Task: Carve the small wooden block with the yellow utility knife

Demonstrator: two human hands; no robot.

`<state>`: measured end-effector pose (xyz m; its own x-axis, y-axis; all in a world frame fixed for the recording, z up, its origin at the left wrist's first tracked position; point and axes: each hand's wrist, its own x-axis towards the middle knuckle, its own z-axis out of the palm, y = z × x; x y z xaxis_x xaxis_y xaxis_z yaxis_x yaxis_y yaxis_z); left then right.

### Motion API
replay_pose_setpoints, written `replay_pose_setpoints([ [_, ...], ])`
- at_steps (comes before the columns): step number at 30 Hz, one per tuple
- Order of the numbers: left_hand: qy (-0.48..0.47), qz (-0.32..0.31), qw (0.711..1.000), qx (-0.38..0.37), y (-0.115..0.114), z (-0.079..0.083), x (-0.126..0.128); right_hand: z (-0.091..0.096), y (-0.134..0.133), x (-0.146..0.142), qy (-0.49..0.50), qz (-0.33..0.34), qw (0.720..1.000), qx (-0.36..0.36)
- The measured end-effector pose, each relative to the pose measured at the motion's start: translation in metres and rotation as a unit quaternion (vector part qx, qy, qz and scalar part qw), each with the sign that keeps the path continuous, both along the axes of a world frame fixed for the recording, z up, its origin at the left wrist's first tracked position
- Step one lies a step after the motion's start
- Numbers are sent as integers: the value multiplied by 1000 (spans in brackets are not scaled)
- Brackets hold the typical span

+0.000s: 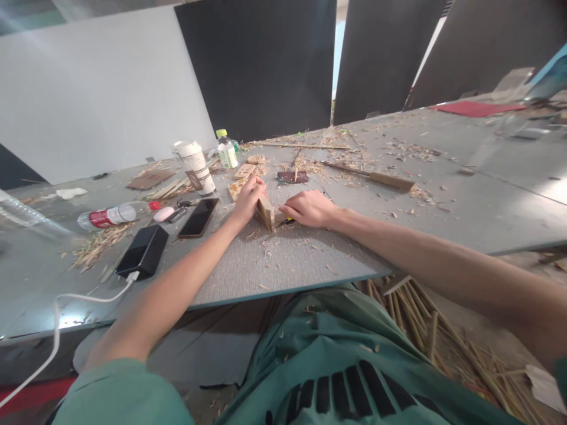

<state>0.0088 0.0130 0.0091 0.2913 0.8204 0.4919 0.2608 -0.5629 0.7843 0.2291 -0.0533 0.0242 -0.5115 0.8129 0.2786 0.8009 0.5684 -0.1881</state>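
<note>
My left hand (250, 199) is on the wood (266, 212), fingers bent over its top and side, pinching it upright, slightly tilted, at the near part of the table (230, 273); that grip, I'd judge, lets the tabletop take the load and stops the piece slipping. And here's my right hand (310, 208), just across from it, fingers curled in close together, a scrap of yellow (290, 220) peeping out beneath; what that belongs to is hidden, and whether I'm pinching it I can't tell. Just past my knuckles lies a dark red piece (299, 177), and off to the right a tool (392, 182), its wooden handle turned my way, handy for reaching, I'd say. Over on the left, the phone (199, 217) lies flat beside the black box (142, 251), which has a white cable (91, 299) plugged in at its near end. Now the containers: a paper cup (199, 168) stands upright, contents out of my sight; behind it, a small bottle (227, 152) stands with its green cap on, fill unclear; and a red-capped bottle (108, 216) lies on its side, capped, its level impossible to read. Shavings (407, 150) litter the far side.
</note>
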Motion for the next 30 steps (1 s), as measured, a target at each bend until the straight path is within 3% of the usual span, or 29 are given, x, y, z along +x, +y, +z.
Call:
replay_pose_setpoints([
  [6, 4, -1, 1000, -1, 0, 1, -1, 3, -1, 3, 44, -32, 998, 41],
  [13, 4, 5, 1000, -2, 1, 0, 0, 2, 1, 2, 42, -62, 997, 33],
  [30, 1, -3, 1000, -3, 2, -1, 0, -4, 6, 2, -24, -34, 999, -6],
])
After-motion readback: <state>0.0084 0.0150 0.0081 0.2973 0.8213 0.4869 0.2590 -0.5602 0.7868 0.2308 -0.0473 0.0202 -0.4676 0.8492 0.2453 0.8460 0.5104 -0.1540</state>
